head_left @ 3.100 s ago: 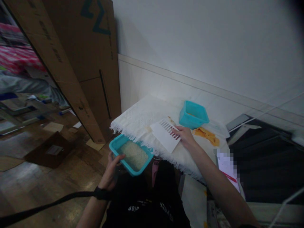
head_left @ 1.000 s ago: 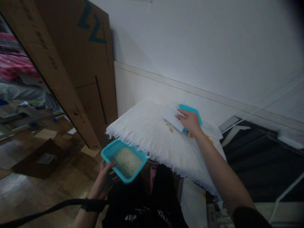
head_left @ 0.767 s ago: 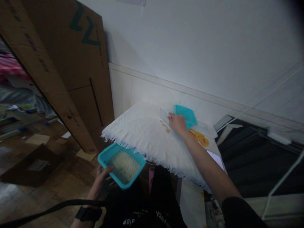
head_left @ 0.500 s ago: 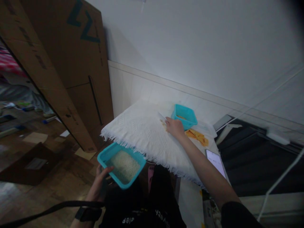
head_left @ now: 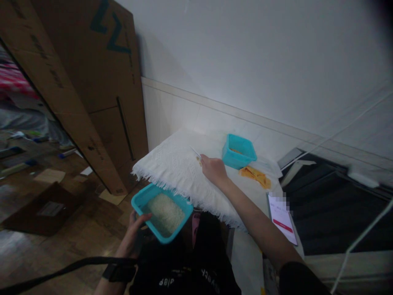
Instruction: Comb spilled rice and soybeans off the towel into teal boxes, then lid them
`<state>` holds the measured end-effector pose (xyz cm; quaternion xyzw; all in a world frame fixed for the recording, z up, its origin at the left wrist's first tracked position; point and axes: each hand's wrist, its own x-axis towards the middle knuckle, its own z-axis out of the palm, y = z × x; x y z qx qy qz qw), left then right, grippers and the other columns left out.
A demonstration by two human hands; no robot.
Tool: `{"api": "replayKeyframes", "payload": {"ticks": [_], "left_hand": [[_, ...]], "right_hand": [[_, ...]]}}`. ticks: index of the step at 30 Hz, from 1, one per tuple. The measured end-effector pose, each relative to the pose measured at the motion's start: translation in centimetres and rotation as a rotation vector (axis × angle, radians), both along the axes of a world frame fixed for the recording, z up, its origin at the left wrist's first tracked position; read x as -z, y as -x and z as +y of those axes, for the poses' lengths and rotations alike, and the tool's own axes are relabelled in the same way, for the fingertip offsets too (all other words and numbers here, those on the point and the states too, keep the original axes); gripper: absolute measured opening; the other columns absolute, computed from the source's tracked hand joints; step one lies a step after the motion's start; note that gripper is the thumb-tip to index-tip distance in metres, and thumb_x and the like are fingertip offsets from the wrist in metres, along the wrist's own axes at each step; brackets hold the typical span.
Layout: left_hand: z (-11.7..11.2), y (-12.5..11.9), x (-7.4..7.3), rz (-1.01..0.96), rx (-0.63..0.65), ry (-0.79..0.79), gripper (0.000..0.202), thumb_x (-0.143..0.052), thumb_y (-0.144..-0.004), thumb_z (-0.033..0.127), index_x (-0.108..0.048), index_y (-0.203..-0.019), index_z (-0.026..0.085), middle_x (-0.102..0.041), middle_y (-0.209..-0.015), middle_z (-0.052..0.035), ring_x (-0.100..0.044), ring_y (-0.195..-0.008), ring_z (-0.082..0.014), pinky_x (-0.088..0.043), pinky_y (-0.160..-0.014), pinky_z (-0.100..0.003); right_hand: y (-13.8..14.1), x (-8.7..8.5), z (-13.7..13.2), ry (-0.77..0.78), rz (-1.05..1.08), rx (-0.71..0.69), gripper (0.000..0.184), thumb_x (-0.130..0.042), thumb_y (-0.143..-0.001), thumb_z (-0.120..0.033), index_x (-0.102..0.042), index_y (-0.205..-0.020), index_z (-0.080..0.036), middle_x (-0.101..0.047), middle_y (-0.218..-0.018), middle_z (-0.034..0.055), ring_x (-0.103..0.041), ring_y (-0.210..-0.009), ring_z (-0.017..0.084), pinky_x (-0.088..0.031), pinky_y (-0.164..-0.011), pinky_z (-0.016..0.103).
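Note:
My left hand (head_left: 136,233) is closed on the rim of a turquoise plastic tub (head_left: 184,221), thumb over the edge. White grains that look like rice (head_left: 167,211) lie inside it. The tub is held just below the fringed edge of a white cloth (head_left: 172,164) on a table. Over that cloth my right hand (head_left: 214,170) grips a thin white flat piece (head_left: 195,152), now seen nearly edge-on. Small yellowish bits (head_left: 199,160) lie on the cloth under it. Behind my right hand stands a second turquoise tub (head_left: 231,158) with yellow-brown contents.
An orange cloth (head_left: 256,176) lies beside the second tub. A phone (head_left: 282,221) with a lit screen rests at the table's right edge. A tall cardboard box (head_left: 101,86) stands at the left. Flattened cardboard (head_left: 39,211) lies on the floor, and a white cable (head_left: 362,237) crosses the right side.
My right hand has moved left across the cloth with the white flat piece, which has turned more edge-on. The tub in my left hand has shifted slightly right in view.

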<state>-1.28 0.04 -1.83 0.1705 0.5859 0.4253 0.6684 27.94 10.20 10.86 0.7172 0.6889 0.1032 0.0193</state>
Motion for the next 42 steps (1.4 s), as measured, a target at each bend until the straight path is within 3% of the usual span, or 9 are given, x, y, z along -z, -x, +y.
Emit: {"api": "replayKeyframes", "payload": {"ticks": [6,13,16,22,26,33,37,42], "left_hand": [[-0.1,-0.1,0.0,-0.014,-0.008,0.0,0.08,-0.093,-0.068,0.035,-0.055,-0.138,0.037,-0.069,-0.101,-0.0024,-0.074,-0.084,-0.0247,-0.061,-0.072,-0.039],[0.3,0.2,0.7,-0.002,0.009,0.01,0.071,-0.085,-0.078,0.033,-0.051,-0.141,0.038,-0.068,-0.105,-0.0041,-0.073,-0.08,-0.0248,-0.062,-0.073,-0.043],[0.4,0.2,0.7,0.015,0.011,0.019,0.072,-0.085,-0.078,0.033,-0.05,-0.141,0.039,-0.067,-0.105,-0.0032,-0.073,-0.08,-0.0241,-0.062,-0.073,-0.043],[0.4,0.0,0.7,0.01,0.005,0.006,0.07,-0.086,-0.076,0.034,-0.053,-0.137,0.038,-0.067,-0.105,-0.0029,-0.073,-0.082,-0.0247,-0.062,-0.071,-0.041],[0.4,-0.1,0.8,-0.001,-0.011,0.033,0.07,-0.086,-0.077,0.031,-0.052,-0.138,0.037,-0.068,-0.11,-0.0047,-0.073,-0.084,-0.0251,-0.062,-0.071,-0.04],[-0.2,-0.3,-0.7,-0.058,0.026,0.002,0.073,-0.09,-0.073,0.028,-0.053,-0.135,0.036,-0.069,-0.11,-0.0035,-0.074,-0.087,-0.0256,-0.061,-0.074,-0.039],[-0.5,-0.4,-1.4,-0.061,-0.003,0.008,0.074,-0.091,-0.069,0.027,-0.056,-0.133,0.036,-0.069,-0.109,-0.0027,-0.073,-0.088,-0.0252,-0.06,-0.074,-0.039],[-0.3,-0.1,-0.8,-0.047,0.032,0.002,0.073,-0.091,-0.07,0.03,-0.055,-0.133,0.035,-0.068,-0.104,-0.0015,-0.073,-0.086,-0.0254,-0.06,-0.073,-0.039]], "right_hand": [[2.0,-0.5,-0.6,0.01,0.032,-0.048,0.045,-0.033,-0.114,-0.024,-0.063,-0.148,-0.017,-0.083,-0.115,0.0187,-0.08,-0.108,0.029,-0.056,-0.09,0.033],[4.4,0.3,-1.4,0.038,0.047,-0.133,0.051,-0.042,-0.107,-0.013,-0.055,-0.156,-0.015,-0.082,-0.119,0.0181,-0.081,-0.105,0.028,-0.06,-0.087,0.035],[3.2,-0.7,-1.3,-0.01,0.07,-0.091,0.051,-0.04,-0.109,-0.016,-0.055,-0.158,-0.017,-0.082,-0.119,0.0172,-0.081,-0.104,0.028,-0.059,-0.089,0.035],[-3.1,-3.2,-2.3,-0.169,0.108,0.153,0.044,-0.04,-0.114,-0.027,-0.069,-0.147,-0.017,-0.083,-0.115,0.0173,-0.08,-0.109,0.03,-0.056,-0.092,0.035],[-4.0,-2.1,-4.2,-0.118,0.055,0.181,0.042,-0.042,-0.113,-0.025,-0.071,-0.143,-0.015,-0.083,-0.111,0.0193,-0.081,-0.102,0.031,-0.056,-0.086,0.035],[-1.0,0.5,-5.7,-0.066,0.032,0.116,0.045,-0.039,-0.111,-0.014,-0.063,-0.148,-0.008,-0.083,-0.105,0.0192,-0.083,-0.098,0.028,-0.056,-0.078,0.03],[0.6,0.5,-4.9,-0.074,0.057,0.094,0.045,-0.039,-0.111,-0.014,-0.062,-0.148,-0.007,-0.083,-0.107,0.0198,-0.082,-0.098,0.028,-0.055,-0.078,0.029],[0.7,-0.6,-3.9,-0.115,0.131,0.083,0.042,-0.04,-0.112,-0.019,-0.067,-0.143,-0.011,-0.084,-0.107,0.018,-0.082,-0.097,0.028,-0.055,-0.082,0.03]]}}
